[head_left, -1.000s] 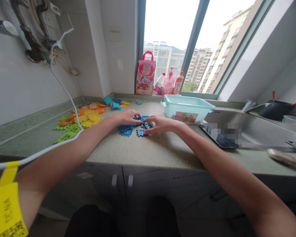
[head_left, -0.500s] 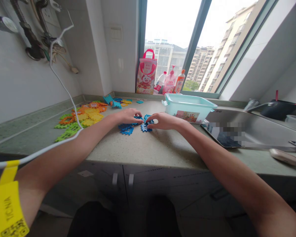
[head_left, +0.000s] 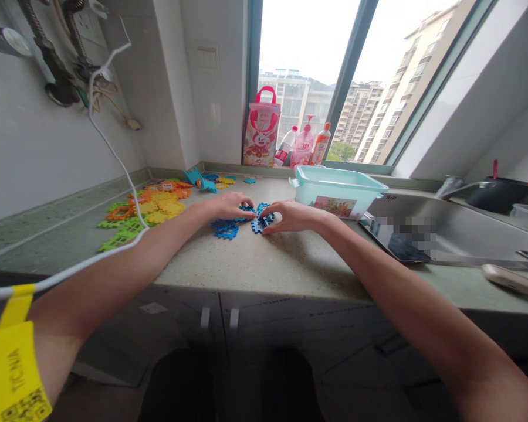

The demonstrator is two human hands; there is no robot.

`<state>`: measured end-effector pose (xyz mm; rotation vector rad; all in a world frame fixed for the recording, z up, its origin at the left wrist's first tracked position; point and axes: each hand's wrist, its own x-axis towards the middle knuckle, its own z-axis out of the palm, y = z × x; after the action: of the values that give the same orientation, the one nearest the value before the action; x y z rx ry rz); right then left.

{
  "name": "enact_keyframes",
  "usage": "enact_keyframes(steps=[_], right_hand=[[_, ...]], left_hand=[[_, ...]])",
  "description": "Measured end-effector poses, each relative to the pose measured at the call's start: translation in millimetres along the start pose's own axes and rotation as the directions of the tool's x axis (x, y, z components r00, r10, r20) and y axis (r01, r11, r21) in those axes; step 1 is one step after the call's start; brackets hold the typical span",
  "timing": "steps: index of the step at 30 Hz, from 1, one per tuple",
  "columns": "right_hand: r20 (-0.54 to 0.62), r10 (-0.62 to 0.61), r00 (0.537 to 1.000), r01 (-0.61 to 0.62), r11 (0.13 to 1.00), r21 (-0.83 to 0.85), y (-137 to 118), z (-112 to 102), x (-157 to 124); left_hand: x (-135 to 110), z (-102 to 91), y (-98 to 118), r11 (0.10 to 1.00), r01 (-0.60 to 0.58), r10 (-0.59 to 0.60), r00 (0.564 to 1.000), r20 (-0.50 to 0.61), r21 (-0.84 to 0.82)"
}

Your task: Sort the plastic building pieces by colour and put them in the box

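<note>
A cluster of blue interlocking toy pieces point(head_left: 227, 229) lies on the speckled counter point(head_left: 268, 264) in front of me. My left hand point(head_left: 227, 207) rests on the cluster's left part, fingers curled down onto a blue piece. My right hand point(head_left: 290, 216) pinches another blue piece point(head_left: 261, 221) at the cluster's right side, with the fingertips of both hands close together. A small white bit shows at my right fingers.
Yellow, orange and green pieces point(head_left: 147, 212) are spread at the left, teal ones point(head_left: 200, 179) further back. A pale blue plastic box point(head_left: 337, 191) stands right of my hands. A tablet point(head_left: 393, 243) leans on the sink point(head_left: 466, 231). A white cable point(head_left: 114, 158) hangs across the left.
Both hands have shifted a little away from me along the counter with the blue pieces, and the right hand's piece now sits closer to the left hand's.
</note>
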<state>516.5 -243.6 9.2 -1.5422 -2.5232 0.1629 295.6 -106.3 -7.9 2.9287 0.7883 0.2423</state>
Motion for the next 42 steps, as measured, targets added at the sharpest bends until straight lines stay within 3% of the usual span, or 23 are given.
enact_keyframes(steps=[10, 23, 27, 32, 42], right_hand=[[-0.067, -0.104, 0.992, 0.105, 0.994, 0.013, -1, -1, -1], [-0.122, -0.048, 0.991, 0.053, 0.998, 0.034, 4, 6, -1], [-0.122, 0.050, 0.991, -0.048, 0.999, 0.014, 5, 5, -2], [0.049, 0.186, 0.981, -0.186, 0.982, -0.019, 9, 4, -1], [0.003, 0.058, 0.998, -0.058, 0.997, -0.047, 1, -3, -2]], left_hand=[[3, 3.8, -7, 0.999, -0.038, 0.038, 0.999, -0.008, 0.003], [1, -0.1, -3, 1.000, -0.021, 0.021, 1.000, 0.011, -0.005], [1, 1.5, -5, 1.000, -0.026, 0.026, 1.000, 0.006, -0.006], [2, 3.0, -7, 1.000, -0.008, 0.008, 1.000, 0.006, -0.006], [0, 0.6, -3, 1.000, -0.017, 0.016, 1.000, 0.008, 0.004]])
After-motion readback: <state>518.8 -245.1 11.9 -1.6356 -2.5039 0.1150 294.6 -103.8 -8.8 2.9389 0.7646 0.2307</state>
